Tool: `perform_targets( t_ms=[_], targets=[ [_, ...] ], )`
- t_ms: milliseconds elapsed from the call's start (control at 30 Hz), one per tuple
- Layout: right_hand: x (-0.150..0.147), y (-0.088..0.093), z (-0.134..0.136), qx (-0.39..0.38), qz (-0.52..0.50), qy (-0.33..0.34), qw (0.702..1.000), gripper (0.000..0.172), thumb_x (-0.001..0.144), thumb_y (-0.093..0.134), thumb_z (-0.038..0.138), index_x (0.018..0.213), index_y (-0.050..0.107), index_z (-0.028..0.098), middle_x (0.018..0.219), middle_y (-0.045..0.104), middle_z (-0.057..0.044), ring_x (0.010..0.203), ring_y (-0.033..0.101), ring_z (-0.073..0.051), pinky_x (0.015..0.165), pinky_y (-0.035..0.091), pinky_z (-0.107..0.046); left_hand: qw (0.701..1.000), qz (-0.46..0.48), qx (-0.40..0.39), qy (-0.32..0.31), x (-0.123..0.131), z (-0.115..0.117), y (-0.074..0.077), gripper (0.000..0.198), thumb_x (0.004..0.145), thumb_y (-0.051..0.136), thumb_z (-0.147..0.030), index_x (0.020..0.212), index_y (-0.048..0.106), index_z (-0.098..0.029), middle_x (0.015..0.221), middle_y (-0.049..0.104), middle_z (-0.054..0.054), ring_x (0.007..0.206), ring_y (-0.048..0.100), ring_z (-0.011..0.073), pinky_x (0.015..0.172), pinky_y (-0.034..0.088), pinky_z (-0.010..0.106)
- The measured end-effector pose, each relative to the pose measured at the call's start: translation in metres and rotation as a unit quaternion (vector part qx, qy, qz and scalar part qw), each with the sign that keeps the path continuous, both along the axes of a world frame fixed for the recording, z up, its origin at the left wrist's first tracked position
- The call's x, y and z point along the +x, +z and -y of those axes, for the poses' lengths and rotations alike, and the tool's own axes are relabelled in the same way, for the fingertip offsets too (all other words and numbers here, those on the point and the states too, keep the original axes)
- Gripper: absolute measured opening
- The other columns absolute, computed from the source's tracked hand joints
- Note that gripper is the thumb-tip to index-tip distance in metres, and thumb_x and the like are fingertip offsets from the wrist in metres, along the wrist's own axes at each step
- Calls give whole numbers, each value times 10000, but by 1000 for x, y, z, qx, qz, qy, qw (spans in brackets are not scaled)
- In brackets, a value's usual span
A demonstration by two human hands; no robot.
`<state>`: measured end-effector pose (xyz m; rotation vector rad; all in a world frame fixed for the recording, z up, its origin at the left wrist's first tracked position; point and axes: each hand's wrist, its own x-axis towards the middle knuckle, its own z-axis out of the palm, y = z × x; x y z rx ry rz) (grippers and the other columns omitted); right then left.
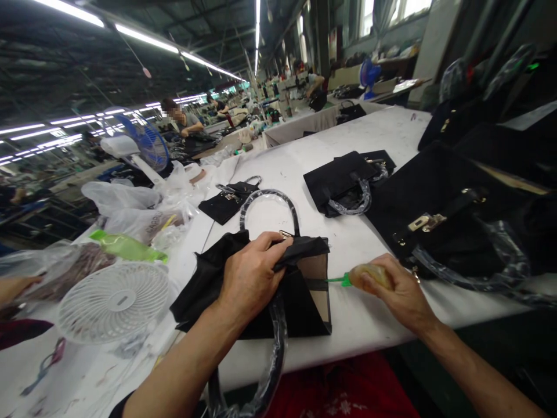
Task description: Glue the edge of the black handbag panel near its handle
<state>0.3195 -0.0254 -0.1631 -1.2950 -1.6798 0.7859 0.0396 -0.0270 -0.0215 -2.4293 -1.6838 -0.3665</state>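
Note:
A black handbag [300, 316] with plastic-wrapped handles lies on the white table in front of me. My left hand [255, 273] grips the black fabric at its top, near a small metal fitting; some of the fingertips are hidden. A beige panel shows at the bag's right end, with a dark strip across it. In my right hand [402, 293] is a yellowish squeeze bottle [369, 277] with a thin green nozzle. It lies nearly level, and its tip points left at the dark strip. Whether the tip touches the strip I cannot tell.
More black handbags [337, 180] stand and lie behind and to the right, one large bag [444, 203] close by my right hand. On the left are a white fan [115, 302], plastic bags [124, 203] and a green packet [130, 247]. Another person's hand [20, 287] reaches in at far left.

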Motion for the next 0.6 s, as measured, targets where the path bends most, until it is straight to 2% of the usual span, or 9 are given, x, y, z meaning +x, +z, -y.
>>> perform_targets(
  t_ms=[133,267,400,533,600],
  targets=[
    [-1,6,-1,-51,1,45,998,282,909,578,500,893,589,219,808,578,-1,728,574,-171,664,461,-298,1000,3,-13,-8,2,3,2,393,831,649,-181,1200,649,-319,1249,645,-21,967,675,170,746,566,248],
    [-1,6,-3,-24,3,6,1000,293,898,588,506,888,594,214,831,584,-10,766,579,-180,707,465,-308,1000,15,-20,-8,1,2,3,376,834,648,-183,1183,661,-323,1240,648,-26,953,678,161,730,560,235],
    [-1,3,-2,-92,-12,49,994,321,897,573,537,879,582,217,766,566,7,697,559,-168,622,456,-289,999,25,-19,-12,1,2,2,378,831,657,-183,1183,661,-324,1224,652,-35,954,681,163,718,562,246],
    [-2,2,1,-67,-9,16,998,340,881,578,552,869,588,213,792,560,-1,722,561,-177,650,449,-302,999,35,-14,-15,1,4,2,389,827,648,-154,1181,664,-315,1213,651,-35,945,684,166,720,566,265],
    [-1,3,2,-85,2,52,995,323,890,576,540,854,578,220,772,541,9,697,541,-168,638,430,-300,999,41,-14,-22,1,6,2,397,825,645,-146,1184,662,-314,1206,650,-37,956,683,171,725,569,275]
  ],
)
